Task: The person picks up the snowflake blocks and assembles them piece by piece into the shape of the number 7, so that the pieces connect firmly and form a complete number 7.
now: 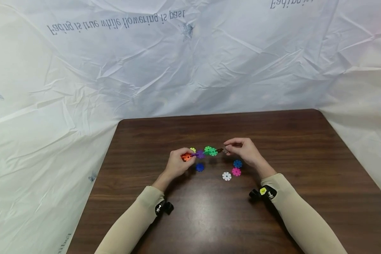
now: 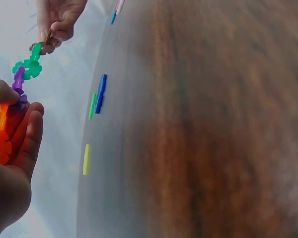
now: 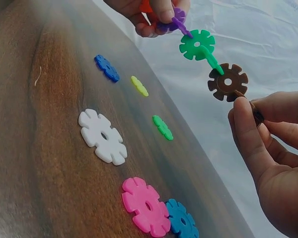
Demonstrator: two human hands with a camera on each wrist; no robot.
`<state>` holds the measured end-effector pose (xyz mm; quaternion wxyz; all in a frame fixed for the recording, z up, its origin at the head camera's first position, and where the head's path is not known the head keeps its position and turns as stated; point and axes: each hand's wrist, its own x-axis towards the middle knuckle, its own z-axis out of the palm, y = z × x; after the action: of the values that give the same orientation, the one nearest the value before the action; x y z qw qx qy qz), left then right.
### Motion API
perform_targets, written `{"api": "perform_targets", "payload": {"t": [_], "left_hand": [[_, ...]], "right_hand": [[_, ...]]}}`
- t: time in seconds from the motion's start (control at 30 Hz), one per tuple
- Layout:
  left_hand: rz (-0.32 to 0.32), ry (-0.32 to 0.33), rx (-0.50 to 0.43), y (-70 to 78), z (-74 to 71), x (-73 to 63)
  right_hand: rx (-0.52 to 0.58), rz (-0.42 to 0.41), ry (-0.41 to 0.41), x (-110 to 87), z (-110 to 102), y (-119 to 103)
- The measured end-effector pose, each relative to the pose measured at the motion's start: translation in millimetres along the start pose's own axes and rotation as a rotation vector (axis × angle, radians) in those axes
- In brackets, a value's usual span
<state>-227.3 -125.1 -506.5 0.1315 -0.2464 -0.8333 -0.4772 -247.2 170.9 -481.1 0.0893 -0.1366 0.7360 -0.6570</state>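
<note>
A chain of slotted plastic discs is stretched between my two hands, raised over the table. My left hand (image 1: 175, 165) grips its orange discs (image 2: 2, 130) and a purple disc (image 3: 179, 21), thumb on top. From there run a green disc (image 3: 188, 49) with a second green one set crosswise into it, then a brown disc (image 3: 217, 90). My right hand (image 1: 246, 152) pinches another brown disc (image 3: 259, 115) at the far end, between thumb and fingers. That piece is mostly hidden by the fingertips and stands at an angle to the first brown disc.
Loose discs lie flat on the dark wooden table (image 1: 273, 134): yellow (image 1: 193, 149), dark blue (image 1: 199, 167), white (image 3: 92, 134), pink (image 3: 139, 198), lighter blue (image 3: 180, 218) and light green (image 3: 162, 128). Pink and lighter blue lie edge to edge. Pale printed sheeting (image 1: 193, 77) hangs behind the table.
</note>
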Motion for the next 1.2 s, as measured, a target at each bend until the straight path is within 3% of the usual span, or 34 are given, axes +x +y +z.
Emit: {"api": "perform_targets", "payload": {"t": [0.77, 1.2], "left_hand": [[0.019, 0.020, -0.001, 3.3, 3.2, 2.8], [0.007, 0.044, 0.010, 6.5, 1.2, 4.2]], "right_hand": [[0.005, 0.014, 0.035, 0.8, 2.0, 2.0], [0.096, 0.028, 0.056, 1.5, 8.0, -2.9]]}}
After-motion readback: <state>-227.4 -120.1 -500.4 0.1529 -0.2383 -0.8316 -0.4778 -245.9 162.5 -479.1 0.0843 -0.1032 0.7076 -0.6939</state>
